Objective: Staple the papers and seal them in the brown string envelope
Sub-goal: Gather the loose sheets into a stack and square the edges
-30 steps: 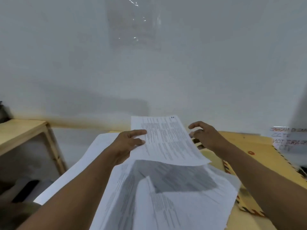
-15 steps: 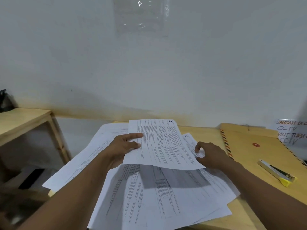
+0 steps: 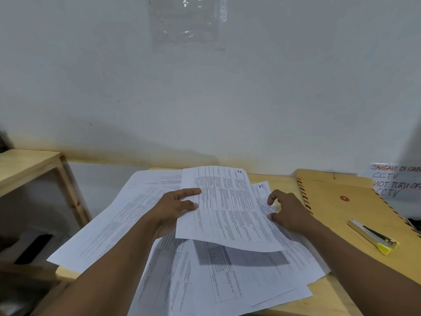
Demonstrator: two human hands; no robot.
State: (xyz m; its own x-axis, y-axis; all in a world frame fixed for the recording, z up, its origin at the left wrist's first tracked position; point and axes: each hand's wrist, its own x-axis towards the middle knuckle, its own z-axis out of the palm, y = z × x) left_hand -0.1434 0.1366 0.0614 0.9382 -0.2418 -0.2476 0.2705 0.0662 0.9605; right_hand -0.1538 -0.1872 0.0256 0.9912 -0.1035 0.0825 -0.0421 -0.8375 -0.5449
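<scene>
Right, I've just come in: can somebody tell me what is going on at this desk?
A person is sorting loose printed papers spread over a wooden desk. The left hand holds one sheet raised above the pile. The right hand rests on the sheets beside it, fingers curled. Whether they pinch one is unclear. To the right lies the brown envelope with the stapler on it, both untouched.

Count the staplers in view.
1. The stapler lies right of the right hand, apparently on the brown envelope. The spread papers might hide another.
</scene>
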